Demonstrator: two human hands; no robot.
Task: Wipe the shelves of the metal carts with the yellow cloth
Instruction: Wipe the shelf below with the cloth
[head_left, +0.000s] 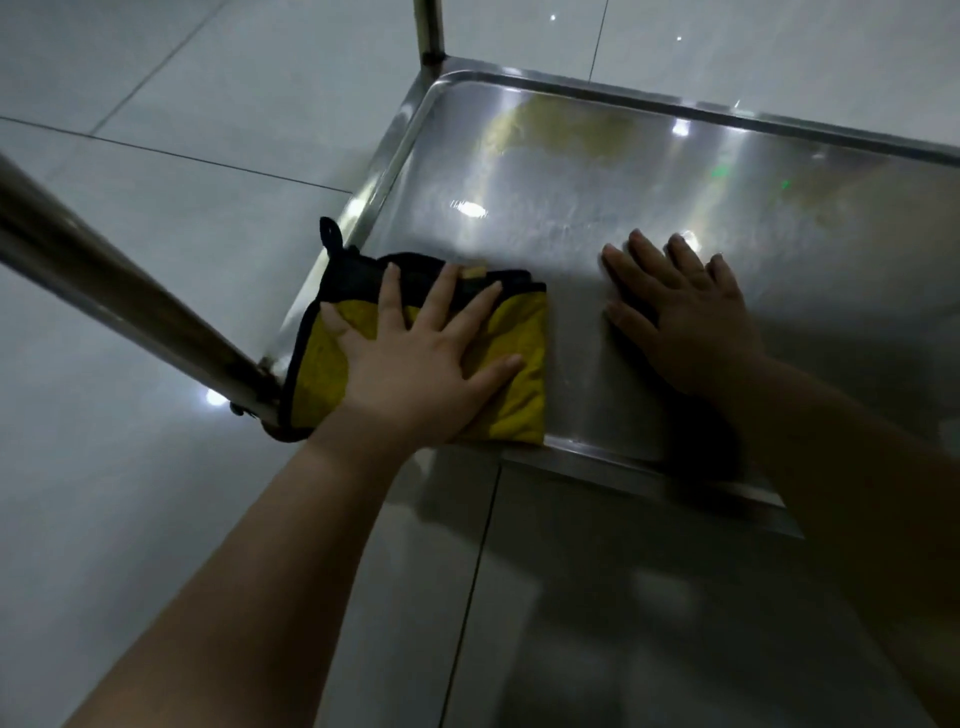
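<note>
Low stainless-steel cart shelf (649, 218), rimmed. Folded yellow cloth with black trim (511, 384) lies at near-left corner, against the slanted metal leg (130, 291). Left hand (415, 358) pressed flat on it, fingers spread, nothing pinched. Right hand (680, 317) flat on bare steel just right of the cloth, bracing. Unwiped shelf lies right and away; left hand does the sweep.

The yellow cloth (514, 400), folded, edged in black with a black hanging loop (331, 235), lies flat at the near left corner of the cart's shiny, faintly streaked steel shelf (597, 176), its left edge spilling over the shelf's raised rim
</note>
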